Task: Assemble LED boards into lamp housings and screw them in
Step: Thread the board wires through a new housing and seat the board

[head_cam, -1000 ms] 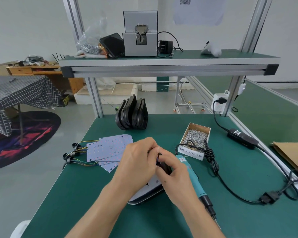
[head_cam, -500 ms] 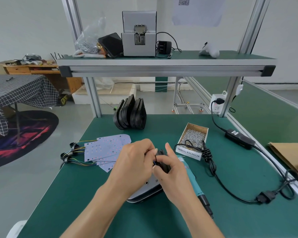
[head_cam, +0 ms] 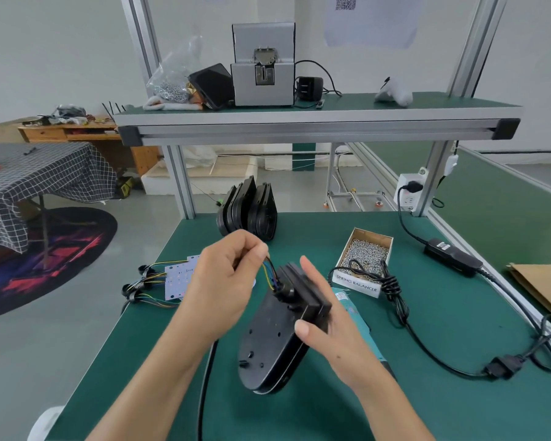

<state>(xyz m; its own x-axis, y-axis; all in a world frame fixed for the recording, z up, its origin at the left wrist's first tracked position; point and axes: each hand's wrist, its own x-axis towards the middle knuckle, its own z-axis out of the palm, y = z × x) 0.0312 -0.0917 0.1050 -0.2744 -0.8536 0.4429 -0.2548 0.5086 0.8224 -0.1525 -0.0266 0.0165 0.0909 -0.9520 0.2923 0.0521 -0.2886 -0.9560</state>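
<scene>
A black lamp housing [head_cam: 268,342] is tipped up on the green bench, its back facing me. My right hand [head_cam: 328,329] holds it by the bracket end, thumb on the near face and fingers behind. My left hand [head_cam: 226,291] pinches the coloured wires [head_cam: 269,272] that come out of the housing's cable gland. Several white LED boards [head_cam: 180,278] with wire tails lie to the left, partly hidden by my left hand. A teal electric screwdriver [head_cam: 353,316] lies behind my right hand. A cardboard box of screws [head_cam: 365,254] sits to the right.
Several black housings [head_cam: 248,210] stand stacked at the bench's back. The screwdriver's black cord [head_cam: 395,300] and power adapter [head_cam: 452,257] trail across the right side. A shelf overhead carries a screw feeder [head_cam: 263,66]. A cardboard sheet [head_cam: 541,288] lies at the right edge.
The housing has been turned over and tipped up, showing its black back. My left hand has drawn the coloured wires out through it; my right hand moved to the bracket end.
</scene>
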